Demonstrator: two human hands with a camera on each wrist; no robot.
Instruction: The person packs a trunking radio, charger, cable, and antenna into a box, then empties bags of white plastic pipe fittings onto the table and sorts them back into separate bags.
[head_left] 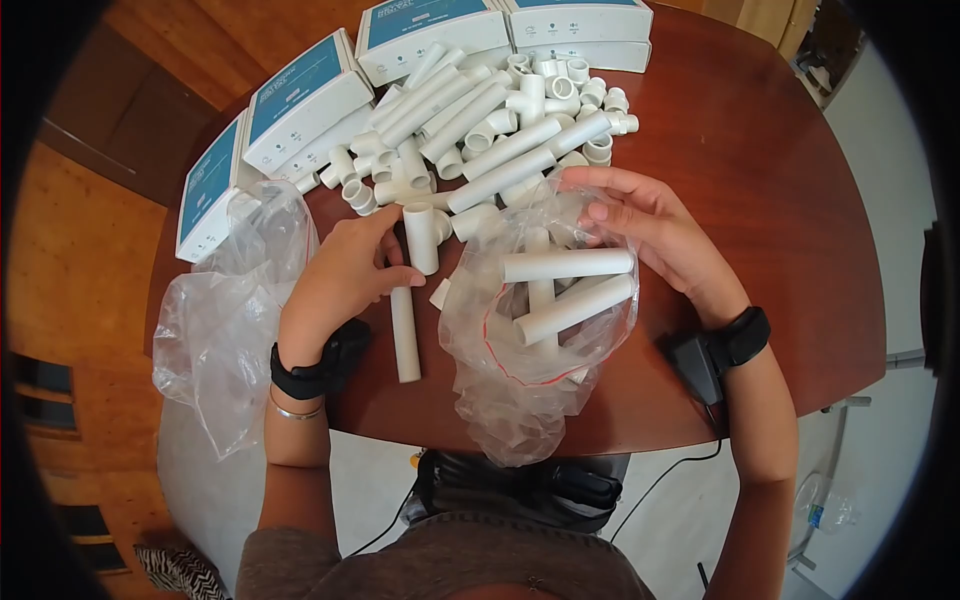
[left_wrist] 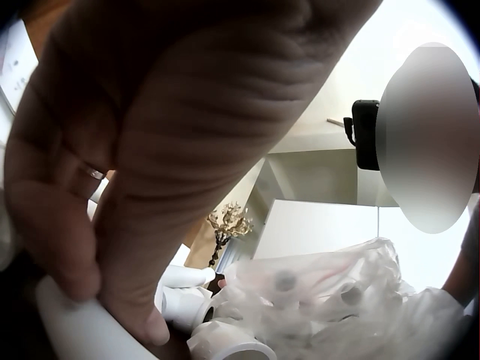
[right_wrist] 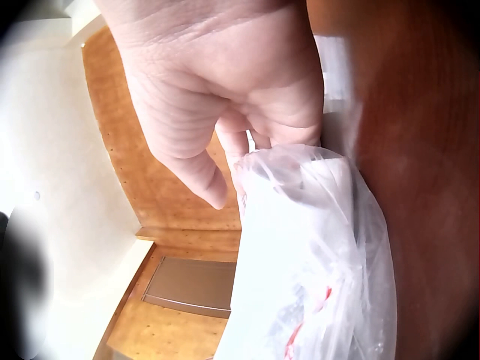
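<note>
My left hand pinches a white plastic pipe between thumb and fingers; its near end points toward me. In the left wrist view, thumb and fingertips meet on the white pipe. Just beyond the thumb is a short white tee fitting. A clear zip bag with a red seal line lies right of it, with several white pipes in and over it. At the bag's far right edge, my right hand touches the plastic, thumb spread from the fingers, as the right wrist view also shows.
A heap of white pipes and fittings covers the back middle of the brown table. Several blue-and-white boxes line the far edge. Another clear bag hangs over the left edge. A cable runs from the right wrist camera.
</note>
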